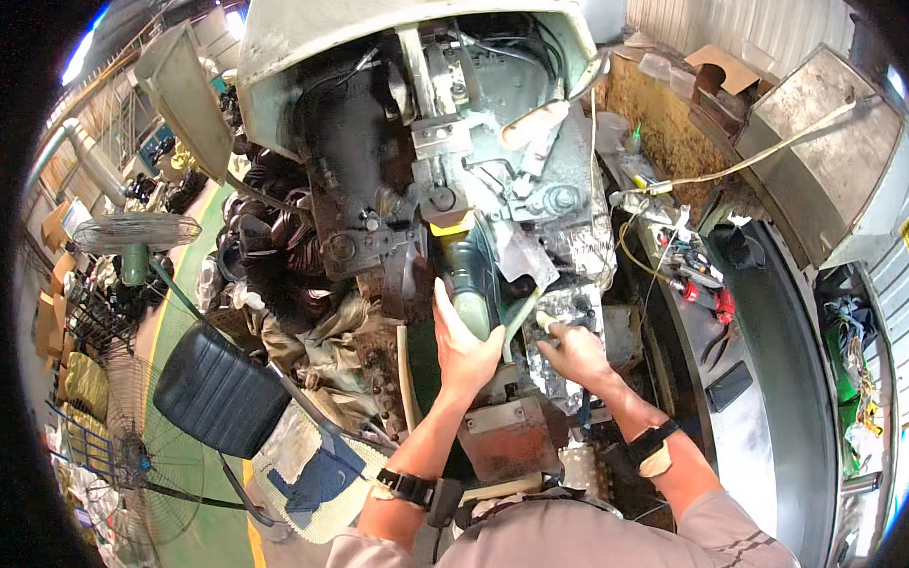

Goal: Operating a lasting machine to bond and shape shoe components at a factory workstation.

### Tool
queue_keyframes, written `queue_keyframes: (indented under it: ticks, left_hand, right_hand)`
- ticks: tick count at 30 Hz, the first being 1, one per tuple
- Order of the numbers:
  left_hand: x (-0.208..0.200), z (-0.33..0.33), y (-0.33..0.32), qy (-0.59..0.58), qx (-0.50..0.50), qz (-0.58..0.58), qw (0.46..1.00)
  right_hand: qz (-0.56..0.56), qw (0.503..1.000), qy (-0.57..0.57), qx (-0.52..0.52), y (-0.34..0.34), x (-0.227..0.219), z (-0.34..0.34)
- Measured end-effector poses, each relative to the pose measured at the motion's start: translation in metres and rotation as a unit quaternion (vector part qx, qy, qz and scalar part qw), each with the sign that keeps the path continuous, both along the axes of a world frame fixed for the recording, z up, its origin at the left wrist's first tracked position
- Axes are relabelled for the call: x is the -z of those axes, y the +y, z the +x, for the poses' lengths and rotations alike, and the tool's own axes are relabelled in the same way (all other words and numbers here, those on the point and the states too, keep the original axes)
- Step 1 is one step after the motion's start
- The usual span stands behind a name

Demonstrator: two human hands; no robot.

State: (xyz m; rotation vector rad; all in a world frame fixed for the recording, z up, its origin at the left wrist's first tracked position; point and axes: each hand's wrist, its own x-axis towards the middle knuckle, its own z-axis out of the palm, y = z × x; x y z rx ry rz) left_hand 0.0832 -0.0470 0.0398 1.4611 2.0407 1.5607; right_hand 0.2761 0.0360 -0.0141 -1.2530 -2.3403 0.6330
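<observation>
Near the middle of the view, my left hand (467,354) is closed around the near end of a dark shoe (471,268). Its fingers lie along the left side and the thumb is on the right. The shoe's near end is pale green, and its far end meets a yellow part (452,225) under the machine's (441,139) metal head. Just to the right, my right hand (575,355) is closed, with a small pale end showing at its fingertips. What it grips is mostly hidden. A pale green strip (522,315) slants between the two hands.
Dark shoes (262,231) are heaped left of the machine, beside crumpled tan cloth (321,339). A black-backed chair (223,387) and fans (137,233) stand farther left. On the right, a bench (745,434) carries a phone (728,386) and red-handled tools (710,297).
</observation>
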Motion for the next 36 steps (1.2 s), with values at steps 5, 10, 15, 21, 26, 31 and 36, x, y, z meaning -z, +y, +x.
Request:
queue_keyframes:
  ticks: [5, 10, 15, 21, 26, 31, 36]
  left_hand:
    - [0.006, -0.001, 0.001, 0.012, 0.0, 0.0, 1.0]
    - [0.006, -0.001, 0.0, -0.008, 0.011, 0.011, 1.0]
    - [0.003, -0.002, 0.002, -0.024, 0.014, 0.009, 1.0]
    - [0.005, -0.003, 0.002, -0.002, 0.003, 0.019, 1.0]
    - [-0.014, -0.008, 0.008, 0.126, -0.105, 0.02, 0.986]
    - [-0.027, -0.009, 0.011, 0.095, -0.136, -0.049, 0.985]
    - [-0.063, -0.044, -0.024, -0.192, 0.044, 0.018, 0.98]
  right_hand:
    - [0.003, 1.0, 0.019, 0.006, -0.005, -0.01, -0.001]
    - [0.022, 0.999, 0.042, 0.004, -0.001, -0.003, 0.001]
    - [0.013, 0.998, 0.065, 0.014, 0.0, -0.007, -0.001]
    - [0.004, 0.997, 0.079, 0.026, 0.002, -0.002, -0.001]
    - [0.055, 0.994, 0.093, 0.02, 0.003, 0.006, -0.001]
    - [0.061, 0.988, 0.14, 0.032, 0.001, 0.004, -0.001]
    - [-0.093, 0.905, 0.411, 0.058, -0.006, -0.033, 0.014]
